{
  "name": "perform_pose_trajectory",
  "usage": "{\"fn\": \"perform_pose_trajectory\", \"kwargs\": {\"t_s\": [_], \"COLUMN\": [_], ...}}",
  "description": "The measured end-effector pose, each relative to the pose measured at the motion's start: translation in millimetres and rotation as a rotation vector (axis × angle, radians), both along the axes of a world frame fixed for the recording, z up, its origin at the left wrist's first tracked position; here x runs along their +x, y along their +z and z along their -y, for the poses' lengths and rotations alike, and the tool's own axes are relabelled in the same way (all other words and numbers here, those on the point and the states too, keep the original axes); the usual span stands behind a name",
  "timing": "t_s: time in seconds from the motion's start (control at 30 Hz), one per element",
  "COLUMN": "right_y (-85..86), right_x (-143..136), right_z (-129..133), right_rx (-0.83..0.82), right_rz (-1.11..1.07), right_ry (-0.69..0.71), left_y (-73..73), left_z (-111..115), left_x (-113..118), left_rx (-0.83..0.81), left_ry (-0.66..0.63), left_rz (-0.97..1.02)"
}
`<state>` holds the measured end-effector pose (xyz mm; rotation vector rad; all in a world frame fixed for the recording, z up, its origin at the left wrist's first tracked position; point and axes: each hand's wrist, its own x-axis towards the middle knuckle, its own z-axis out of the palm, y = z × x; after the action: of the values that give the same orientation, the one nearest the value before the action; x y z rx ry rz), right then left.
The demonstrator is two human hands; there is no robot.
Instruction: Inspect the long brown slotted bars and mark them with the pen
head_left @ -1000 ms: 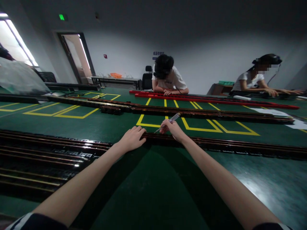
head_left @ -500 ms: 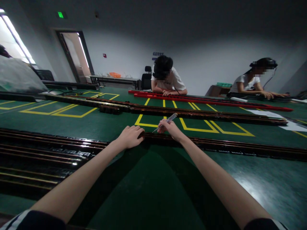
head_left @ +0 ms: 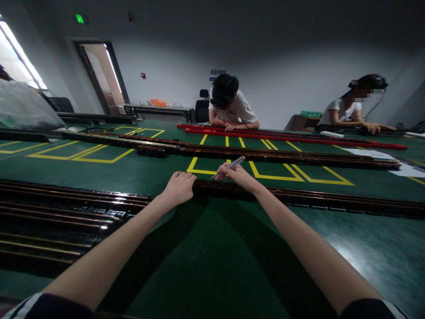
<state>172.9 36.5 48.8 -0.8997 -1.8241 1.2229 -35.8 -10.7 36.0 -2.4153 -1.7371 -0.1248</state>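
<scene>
A long dark strip with copper-coloured lines (head_left: 315, 200) lies crosswise on the green table in front of me. My left hand (head_left: 179, 186) is closed over it, fingers curled across its far edge and the thumb mostly hidden. In my right hand (head_left: 236, 175) is a small screwdriver (head_left: 236, 162) with a clear handle, held like a pen. Its thin shaft slants down to the left, with the tip at the strip just right of my left hand. Whether the tip touches the strip I cannot tell.
Several similar dark strips (head_left: 43, 219) lie at the left. Beyond my hands runs another bundle of strips (head_left: 265, 155), then long red strips (head_left: 299, 138). White papers (head_left: 372, 153) lie at the right. Two people (head_left: 237, 108) work across the table, which bears yellow tape outlines (head_left: 279, 178).
My left hand has slid slightly left and its thumb is now tucked from sight. The screwdriver tip has shifted slightly left along the strip. The person at the right has moved their hands.
</scene>
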Motion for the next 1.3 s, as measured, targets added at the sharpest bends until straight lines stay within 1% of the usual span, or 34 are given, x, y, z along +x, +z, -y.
{"fn": "perform_pose_trajectory", "kwargs": {"t_s": [0.13, 0.23, 0.47, 0.57, 0.7, 0.87, 1.0, 1.17, 1.3], "right_y": [1.6, -0.4, -10.9, -14.9, -17.7, -20.3, -20.1, -16.8, -18.1], "right_x": [1.5, 3.8, 9.9, 10.2, 11.1, 14.3, 14.6, 14.6, 15.1], "right_z": [-1.4, -4.5, -11.9, -13.5, -15.5, -19.2, -18.5, -14.6, -15.7], "right_rx": [-0.01, -0.024, -0.039, -0.036, -0.036, -0.051, -0.057, -0.065, -0.075], "right_rz": [0.012, 0.011, -0.017, -0.045, -0.073, -0.103, -0.113, -0.097, -0.106], "right_ry": [-0.01, -0.013, -0.007, -0.01, -0.037, -0.055, -0.061, -0.055, -0.057], "left_y": [0.0, -1.1, -11.8, -14.5, -12.8, -10.2, -12.0, -15.6, -17.8], "left_z": [-0.4, -1.5, -4.8, -6.4, -6.0, -2.8, -2.6, -4.8, -6.3], "left_x": [1.0, 0.1, -4.2, -5.7, -4.6, -1.9, -1.5, -1.1, -0.9], "left_rx": [-0.01, -0.014, 0.036, 0.034, 0.008, 0.018, 0.038, 0.073, 0.085], "left_ry": [0.029, 0.035, -0.03, -0.033, -0.016, -0.013, -0.031, -0.022, -0.019], "left_rz": [0.016, 0.024, 0.052, 0.091, 0.119, 0.115, 0.119, 0.099, 0.086]}}
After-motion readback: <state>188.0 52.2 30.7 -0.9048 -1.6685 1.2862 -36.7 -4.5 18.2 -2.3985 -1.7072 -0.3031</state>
